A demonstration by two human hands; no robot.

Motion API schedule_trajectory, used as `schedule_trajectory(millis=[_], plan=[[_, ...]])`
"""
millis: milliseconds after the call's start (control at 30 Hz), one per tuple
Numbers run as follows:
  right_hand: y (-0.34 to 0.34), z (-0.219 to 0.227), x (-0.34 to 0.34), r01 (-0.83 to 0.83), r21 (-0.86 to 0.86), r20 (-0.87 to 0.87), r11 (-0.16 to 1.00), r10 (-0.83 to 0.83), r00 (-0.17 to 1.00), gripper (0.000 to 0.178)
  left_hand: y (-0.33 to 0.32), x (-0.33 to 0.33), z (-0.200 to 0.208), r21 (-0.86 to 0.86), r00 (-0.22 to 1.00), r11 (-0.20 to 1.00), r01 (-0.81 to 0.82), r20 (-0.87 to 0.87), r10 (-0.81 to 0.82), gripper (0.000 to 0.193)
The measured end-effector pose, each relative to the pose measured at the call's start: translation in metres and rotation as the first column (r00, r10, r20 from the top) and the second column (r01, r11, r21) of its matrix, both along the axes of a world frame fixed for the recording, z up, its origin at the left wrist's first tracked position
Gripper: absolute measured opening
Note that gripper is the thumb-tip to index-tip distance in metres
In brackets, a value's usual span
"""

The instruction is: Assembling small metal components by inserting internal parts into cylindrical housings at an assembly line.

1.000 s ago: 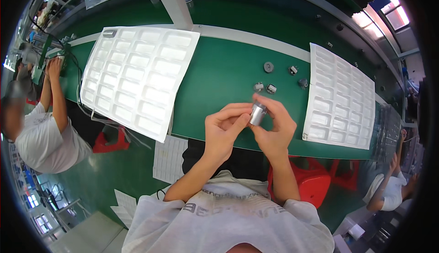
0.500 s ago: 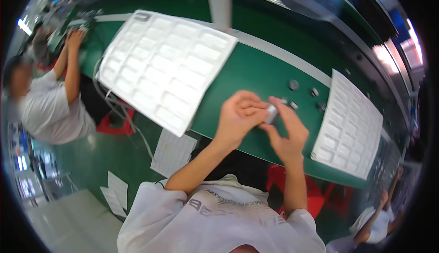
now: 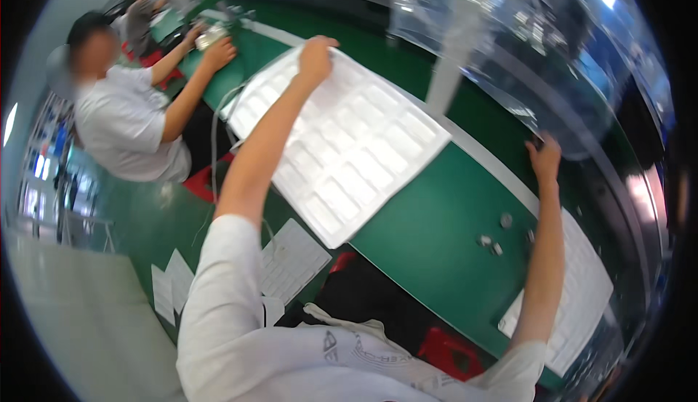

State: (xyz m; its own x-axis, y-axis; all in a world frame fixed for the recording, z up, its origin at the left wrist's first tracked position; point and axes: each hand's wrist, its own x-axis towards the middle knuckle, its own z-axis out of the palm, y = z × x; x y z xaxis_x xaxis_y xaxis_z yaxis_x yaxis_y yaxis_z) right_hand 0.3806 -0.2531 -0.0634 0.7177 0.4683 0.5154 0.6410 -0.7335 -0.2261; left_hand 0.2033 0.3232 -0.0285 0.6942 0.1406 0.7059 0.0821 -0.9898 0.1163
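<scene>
My left hand [image 3: 317,62] is stretched out over the far corner of a white moulded tray [image 3: 363,147]. Its fingers are curled, and whatever they hold is hidden. Farther right, my right hand [image 3: 547,161] reaches to the back of the green bench with its fingers pinched round a small dark part [image 3: 538,142]. Near my right forearm, several small metal cylinders lie on the bench, among them a grey one [image 3: 506,220] and a silver one [image 3: 496,248].
A second white tray [image 3: 582,293] lies at the right, partly behind my right forearm. Clear plastic sheeting [image 3: 509,53] hangs at the back beside a pale post [image 3: 445,86]. A co-worker [image 3: 127,126] sits at the left. A white cable [image 3: 215,137] runs beside the left tray.
My hands were together over the bench with a silver cylinder between them. Now they are apart, the left at the tray's far corner, the right at the back. The view has turned.
</scene>
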Motion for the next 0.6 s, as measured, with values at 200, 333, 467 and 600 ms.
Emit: schedule_trajectory(millis=[200, 333, 467, 600], plan=[[-0.004, 0.071, -0.114, 0.006, -0.027, -0.087, 1.000, -0.009, 0.996, 0.048, 0.010, 0.022, -0.004, 0.172, 0.853, 0.983, -0.068, -0.500, 0.146, 0.027], [-0.032, 0.094, -0.200, -0.011, -0.118, -0.251, 0.993, -0.019, 0.968, 0.040, 0.009, 0.033, -0.004, 0.209, 0.917, 0.977, 0.042, -0.396, 0.045, 0.020], [-0.055, 0.095, -0.240, 0.082, 0.038, -0.142, 0.996, -0.076, 0.987, 0.024, 0.001, 0.015, -0.004, -0.023, 0.988, 0.994, 0.103, 0.120, -0.099, 0.022], [-0.050, 0.087, -0.229, 0.128, 0.228, -0.164, 0.965, -0.092, 0.982, 0.017, -0.061, -0.066, 0.029, -0.779, 0.934, 0.516, 0.357, 0.287, -0.213, 0.026]])
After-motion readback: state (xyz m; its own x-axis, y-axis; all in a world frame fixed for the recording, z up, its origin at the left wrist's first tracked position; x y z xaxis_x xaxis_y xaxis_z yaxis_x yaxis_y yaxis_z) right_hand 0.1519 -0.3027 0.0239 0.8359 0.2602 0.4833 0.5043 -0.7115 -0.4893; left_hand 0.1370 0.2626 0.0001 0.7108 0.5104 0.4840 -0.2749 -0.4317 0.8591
